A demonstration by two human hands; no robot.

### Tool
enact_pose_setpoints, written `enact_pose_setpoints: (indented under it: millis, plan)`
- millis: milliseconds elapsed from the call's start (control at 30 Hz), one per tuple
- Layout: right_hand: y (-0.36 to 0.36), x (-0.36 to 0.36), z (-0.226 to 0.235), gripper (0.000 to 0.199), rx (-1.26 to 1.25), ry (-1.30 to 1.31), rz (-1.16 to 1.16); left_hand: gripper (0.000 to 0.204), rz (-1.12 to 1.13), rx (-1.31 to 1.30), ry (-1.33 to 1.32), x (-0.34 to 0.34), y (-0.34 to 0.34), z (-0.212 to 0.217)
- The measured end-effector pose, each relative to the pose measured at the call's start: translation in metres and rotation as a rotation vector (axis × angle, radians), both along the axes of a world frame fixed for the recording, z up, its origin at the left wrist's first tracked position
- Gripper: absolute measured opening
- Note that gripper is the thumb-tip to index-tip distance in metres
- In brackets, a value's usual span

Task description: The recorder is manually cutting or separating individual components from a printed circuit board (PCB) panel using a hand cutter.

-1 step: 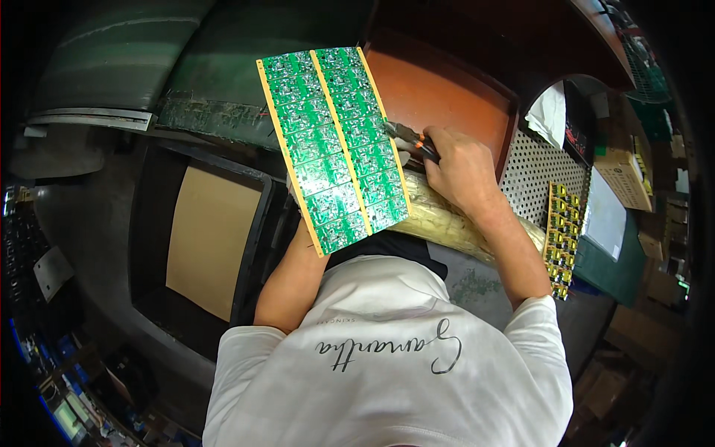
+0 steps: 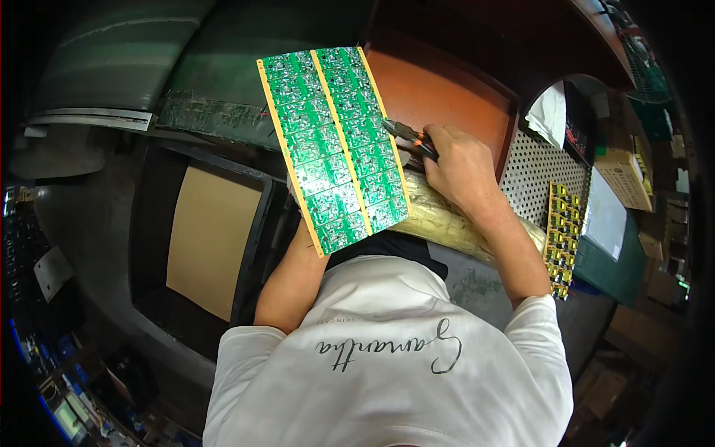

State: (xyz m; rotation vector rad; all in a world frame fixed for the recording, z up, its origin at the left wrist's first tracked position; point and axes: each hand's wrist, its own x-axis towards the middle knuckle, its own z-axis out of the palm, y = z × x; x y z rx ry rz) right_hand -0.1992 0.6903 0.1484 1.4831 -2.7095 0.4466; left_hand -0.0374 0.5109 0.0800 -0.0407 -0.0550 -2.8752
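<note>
While we look down past our white shirt, near to far:
Left hand: hidden behind the green circuit-board panel (image 2: 334, 145), propping it up (we cannot tell its grasp).
Right hand (image 2: 460, 164): clenched around orange-handled cutters (image 2: 410, 138), tips at the panel's right edge.
Beyond: orange tray (image 2: 439, 97), behind the panel.

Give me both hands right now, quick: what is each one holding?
Left hand: hidden behind the green circuit board panel, apparently holding it up; grip cannot be told.
Right hand: closed on cutting pliers at the panel's edge.
</note>
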Motion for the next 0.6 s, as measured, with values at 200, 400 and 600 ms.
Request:
enact_pose_setpoints:
  millis: [200,400,600]
  plan:
    - [-0.005,-0.004,0.003,0.02,0.005,0.048,0.033,0.077,-0.01,0.041,0.049,0.001,0.001,-0.007]
    - [-0.006,-0.001,-0.002,0.015,-0.034,0.034,0.032,0.076,-0.045,0.09,0.056,0.002,0.006,0.026]
    - [-0.005,0.004,-0.006,0.028,0.046,-0.026,-0.018,0.073,-0.019,0.25,-0.476,0.013,0.008,0.057]
